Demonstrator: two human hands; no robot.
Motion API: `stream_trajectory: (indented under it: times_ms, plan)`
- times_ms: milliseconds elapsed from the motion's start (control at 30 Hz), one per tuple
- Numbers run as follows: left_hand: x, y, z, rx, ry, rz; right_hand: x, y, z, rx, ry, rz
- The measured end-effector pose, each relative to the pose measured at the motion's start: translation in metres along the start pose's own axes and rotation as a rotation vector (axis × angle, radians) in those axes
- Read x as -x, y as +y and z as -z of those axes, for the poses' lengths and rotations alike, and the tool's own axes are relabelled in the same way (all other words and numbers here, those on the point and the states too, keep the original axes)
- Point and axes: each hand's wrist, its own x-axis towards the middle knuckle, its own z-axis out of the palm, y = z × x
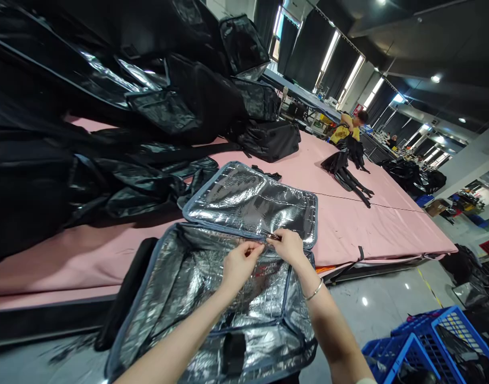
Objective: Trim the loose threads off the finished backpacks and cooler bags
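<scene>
An insulated bag (pixel 228 282) with a silver foil lining and grey-blue edging lies open in front of me at the table's edge. Its foil-lined lid (pixel 244 197) is folded back onto the pink surface. My left hand (pixel 242 258) pinches at the seam between lid and body; whatever is between the fingertips is too small to make out. Close beside it, my right hand (pixel 286 245) is closed around small dark thread snips (pixel 271 235), their points toward the lid seam. A red printed label (pixel 266 269) shows inside the bag below the hands.
Black foil-lined bags (pixel 196 101) are heaped on the left of the pink table (pixel 388 229). Blue plastic crates (pixel 432 341) stand on the floor at lower right. Across the table, a person in yellow (pixel 342 132) handles black bag pieces (pixel 346 170).
</scene>
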Motion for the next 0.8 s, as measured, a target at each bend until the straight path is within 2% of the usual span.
stream_trajectory:
  times_ms: [133,267,367,500,800]
  plan:
    - [-0.001,-0.004,0.008,0.051,-0.086,-0.05,0.007,0.006,-0.001,-0.048,0.054,0.053]
    - [-0.002,-0.006,0.01,0.098,-0.128,-0.065,0.018,0.019,-0.003,-0.105,0.316,0.219]
    - [-0.004,-0.007,0.01,0.12,-0.138,-0.067,0.026,0.033,-0.001,0.096,0.445,0.41]
    - [-0.006,-0.008,0.01,0.135,-0.15,-0.067,0.03,0.046,0.004,0.294,0.417,0.571]
    - [-0.007,-0.006,0.01,0.175,-0.178,-0.07,0.024,0.037,0.004,0.405,0.37,0.674]
